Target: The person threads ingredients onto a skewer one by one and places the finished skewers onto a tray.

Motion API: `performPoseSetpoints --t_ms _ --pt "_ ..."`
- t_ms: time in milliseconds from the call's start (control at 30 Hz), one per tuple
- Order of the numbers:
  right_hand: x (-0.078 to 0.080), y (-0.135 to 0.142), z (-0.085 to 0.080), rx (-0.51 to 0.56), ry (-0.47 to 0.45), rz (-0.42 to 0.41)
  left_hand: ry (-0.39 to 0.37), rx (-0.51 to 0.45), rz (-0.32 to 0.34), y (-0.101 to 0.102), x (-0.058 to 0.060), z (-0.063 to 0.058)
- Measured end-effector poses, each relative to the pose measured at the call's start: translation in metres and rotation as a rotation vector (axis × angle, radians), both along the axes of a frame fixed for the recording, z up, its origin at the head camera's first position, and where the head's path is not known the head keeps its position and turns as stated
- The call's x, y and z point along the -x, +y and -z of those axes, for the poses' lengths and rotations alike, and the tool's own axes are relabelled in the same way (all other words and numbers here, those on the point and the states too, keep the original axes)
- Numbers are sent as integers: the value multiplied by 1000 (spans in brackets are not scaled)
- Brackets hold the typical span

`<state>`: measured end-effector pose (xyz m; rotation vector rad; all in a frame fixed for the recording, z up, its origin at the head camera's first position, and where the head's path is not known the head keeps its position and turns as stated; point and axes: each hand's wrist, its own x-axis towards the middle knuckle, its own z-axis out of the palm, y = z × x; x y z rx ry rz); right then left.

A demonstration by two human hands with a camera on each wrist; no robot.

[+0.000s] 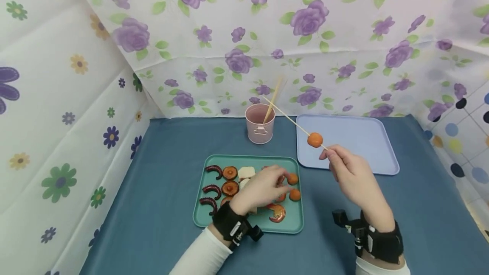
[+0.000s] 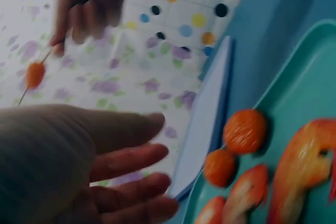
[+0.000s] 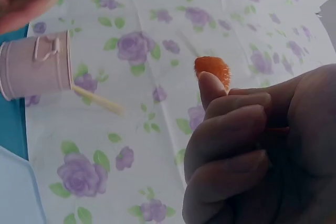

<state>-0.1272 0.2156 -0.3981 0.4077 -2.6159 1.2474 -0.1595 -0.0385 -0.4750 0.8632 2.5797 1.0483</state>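
Note:
My right hand (image 1: 349, 175) pinches a thin wooden skewer (image 1: 284, 114) near its lower end, just below an orange ball (image 1: 315, 140) threaded on it. The skewer points up and to the left. Over the right part of the green tray (image 1: 248, 158) is my left hand (image 1: 263, 188), its fingers parted and holding nothing. Its fingertips are close to two more orange balls, an upper one (image 1: 293, 178) and a lower one (image 1: 294, 195). In the left wrist view, the thumb and fingers (image 2: 131, 161) reach toward these balls (image 2: 245, 130). Shrimp pieces (image 1: 278, 213) lie below that hand.
On the tray's left are several dark curled sausage-like pieces (image 1: 212, 190), brown mushroom-like rounds (image 1: 230, 188) and pale blocks (image 1: 246, 172), partly hidden by the left hand. A pink bucket (image 1: 259, 130) holding skewers (image 1: 272, 101) stands behind. A pale blue tray (image 1: 347, 128) lies at right.

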Motion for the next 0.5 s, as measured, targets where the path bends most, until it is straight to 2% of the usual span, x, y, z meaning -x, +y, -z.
performPoseSetpoints --t_ms 67,167,367,500 --pt "-4 3 1 6 19 17 83 96 17 11 -3 3" --pt "-9 5 1 9 42 34 160 178 24 22 -8 10" --pt "-6 5 -3 6 58 24 244 272 39 31 -11 23" --pt "-3 5 -3 13 59 14 277 294 49 32 -12 28"
